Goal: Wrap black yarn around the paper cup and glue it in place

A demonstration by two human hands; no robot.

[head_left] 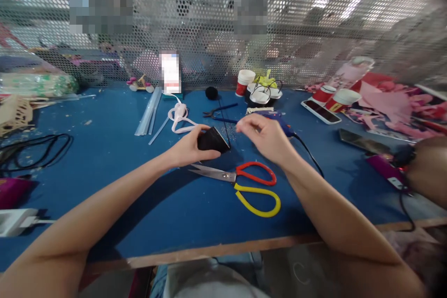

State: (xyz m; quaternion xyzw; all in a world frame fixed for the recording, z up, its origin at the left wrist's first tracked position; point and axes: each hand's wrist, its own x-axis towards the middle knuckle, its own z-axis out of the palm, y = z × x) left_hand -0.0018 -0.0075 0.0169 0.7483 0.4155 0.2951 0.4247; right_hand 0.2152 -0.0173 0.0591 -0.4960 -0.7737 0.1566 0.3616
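Black cup (209,142) in left fingers (211,154), scissors (228,176) close by, pliers (212,113) beyond

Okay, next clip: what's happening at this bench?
A person's left hand holds a black cup-shaped piece, tilted above the blue tabletop. A thin black strand runs from near a black ball down to the piece's rim. The right hand is raised beside it, fingertips drawn together; whether they pinch anything is unclear. Red-and-yellow-handled scissors lie slightly open in front, untouched.
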